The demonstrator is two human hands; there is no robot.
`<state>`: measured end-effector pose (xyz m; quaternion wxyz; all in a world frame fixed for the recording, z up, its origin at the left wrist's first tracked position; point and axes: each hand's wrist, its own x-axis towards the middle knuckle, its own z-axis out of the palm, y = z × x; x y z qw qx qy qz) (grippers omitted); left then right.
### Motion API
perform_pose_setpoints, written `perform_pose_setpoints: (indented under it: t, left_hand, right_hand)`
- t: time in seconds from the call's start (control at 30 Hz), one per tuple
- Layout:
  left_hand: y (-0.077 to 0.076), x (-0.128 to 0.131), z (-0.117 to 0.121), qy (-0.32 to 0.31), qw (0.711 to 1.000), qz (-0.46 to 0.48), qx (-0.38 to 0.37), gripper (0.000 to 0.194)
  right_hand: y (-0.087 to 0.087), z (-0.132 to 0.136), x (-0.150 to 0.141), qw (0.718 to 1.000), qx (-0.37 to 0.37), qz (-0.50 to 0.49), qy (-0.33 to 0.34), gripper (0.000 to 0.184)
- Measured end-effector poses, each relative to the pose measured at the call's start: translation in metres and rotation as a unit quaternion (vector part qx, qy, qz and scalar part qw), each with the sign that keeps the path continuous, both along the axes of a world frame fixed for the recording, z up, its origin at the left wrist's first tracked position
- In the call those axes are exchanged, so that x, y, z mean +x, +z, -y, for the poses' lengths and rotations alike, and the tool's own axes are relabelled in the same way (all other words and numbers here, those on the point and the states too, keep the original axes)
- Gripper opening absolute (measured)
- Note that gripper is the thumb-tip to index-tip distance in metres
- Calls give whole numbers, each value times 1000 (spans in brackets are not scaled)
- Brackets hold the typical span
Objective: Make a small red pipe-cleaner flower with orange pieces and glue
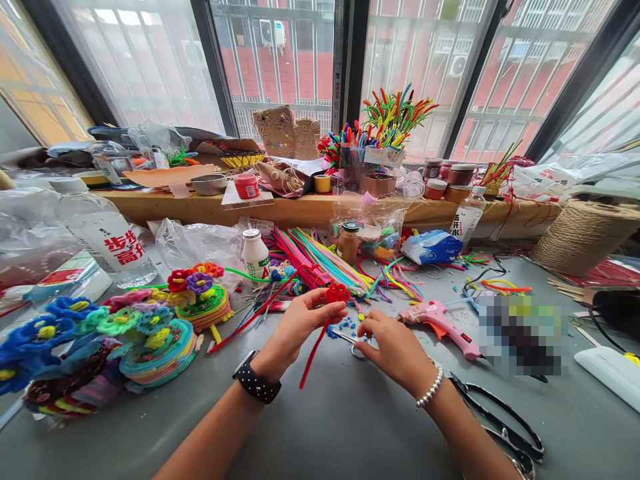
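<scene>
A red pipe-cleaner flower [337, 293] is pinched between the thumb and fingers of my left hand [306, 321]. Its fuzzy red stem [313, 357] hangs below the hand. Just to the right, my right hand [387, 343] has its fingers curled at the handle of small scissors [357, 351], whose blades point left, low over the table. Part of the scissors is hidden by the fingers. Small blue clippings [345, 325] lie behind the blades. Near the right hand rests a pink hot glue gun [445, 323] on its side.
Finished pipe-cleaner flowers [165, 333] stand at left. Loose pipe cleaners [320, 263] and a white bottle [255, 253] lie beyond my hands. Large black-handled scissors [505, 420] sit beside my right forearm. A twine spool [583, 233] stands at far right, below the cluttered wooden sill [295, 212].
</scene>
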<state>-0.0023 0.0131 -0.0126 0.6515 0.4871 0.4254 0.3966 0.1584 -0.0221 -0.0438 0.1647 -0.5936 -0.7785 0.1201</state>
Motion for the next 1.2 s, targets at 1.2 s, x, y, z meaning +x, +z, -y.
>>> perform_pose_setpoints:
  t: [1.2]
  left_hand:
    - [0,-6,-5,177,979,74,72,16]
  right_hand:
    - [3,10,-6,982,-91,149,-66,13]
